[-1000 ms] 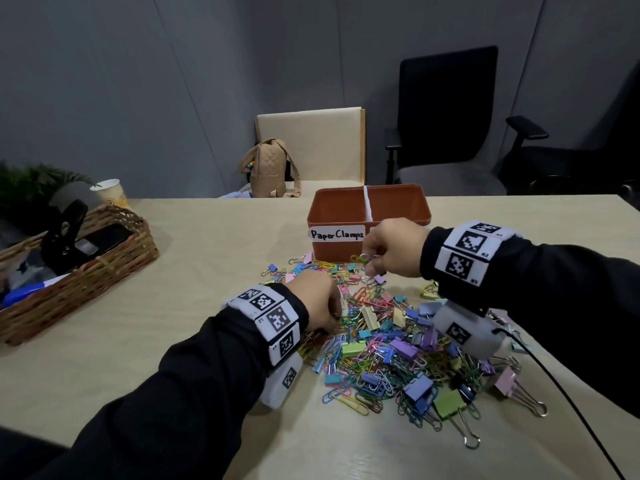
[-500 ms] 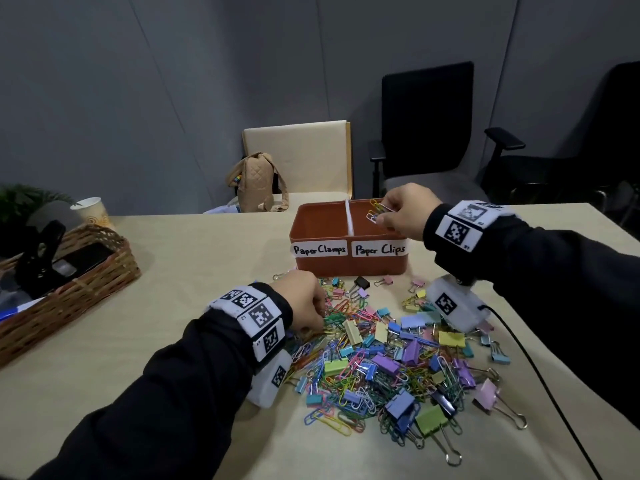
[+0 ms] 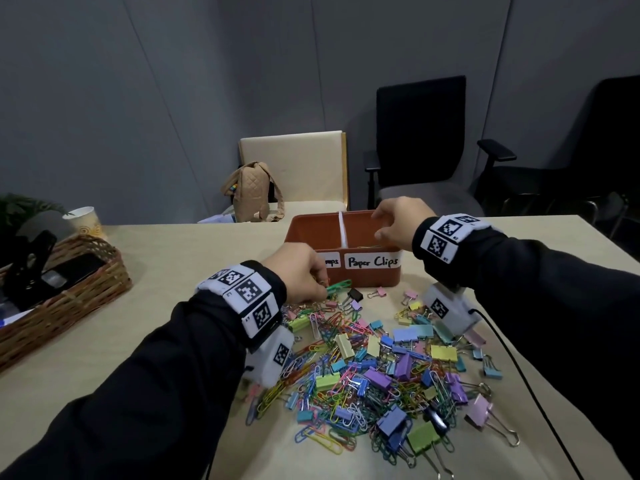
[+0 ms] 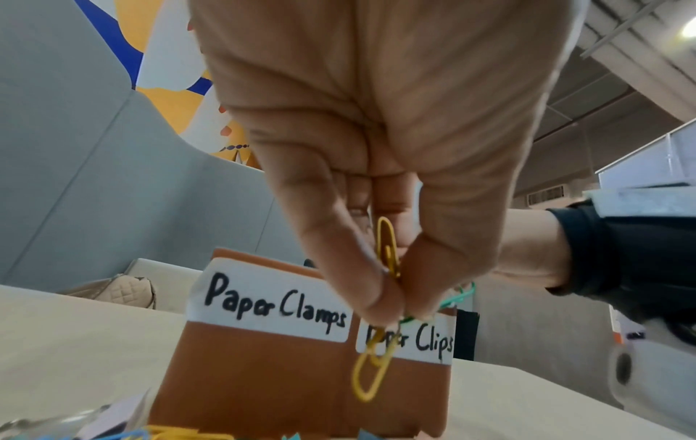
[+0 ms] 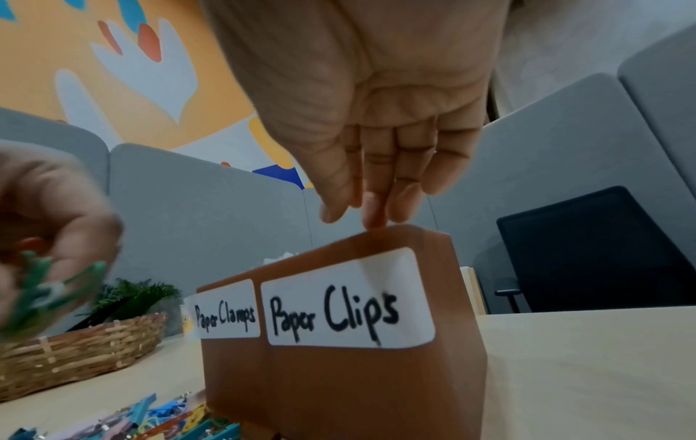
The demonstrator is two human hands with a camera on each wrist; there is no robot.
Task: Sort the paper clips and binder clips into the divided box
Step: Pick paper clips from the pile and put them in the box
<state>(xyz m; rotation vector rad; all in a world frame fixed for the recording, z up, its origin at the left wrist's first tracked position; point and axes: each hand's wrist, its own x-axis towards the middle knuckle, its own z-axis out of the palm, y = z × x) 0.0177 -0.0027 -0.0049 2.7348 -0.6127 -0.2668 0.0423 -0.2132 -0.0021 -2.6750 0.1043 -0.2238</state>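
An orange divided box (image 3: 363, 278) stands mid-table with labels "Paper Clamps" (image 4: 275, 306) and "Paper Clips" (image 5: 339, 309). In front lies a heap of coloured paper clips and binder clips (image 3: 377, 368). My left hand (image 3: 301, 271) hovers just before the box and pinches a few paper clips, yellow ones (image 4: 376, 369) and a green one (image 3: 339, 285). My right hand (image 3: 394, 220) hangs over the "Paper Clips" compartment with fingers (image 5: 373, 208) straight and nothing in them. A few clips lie inside that compartment (image 3: 370, 247).
A wicker basket (image 3: 65, 306) with dark items sits at the left table edge, a paper cup (image 3: 85, 221) behind it. Chairs and a tan bag (image 3: 254, 192) stand beyond the far edge. A cable (image 3: 519, 368) trails from my right wrist.
My right hand carried clips from the heap up over the box and let them go. My left hand rose from the heap toward the box, pinching paper clips.
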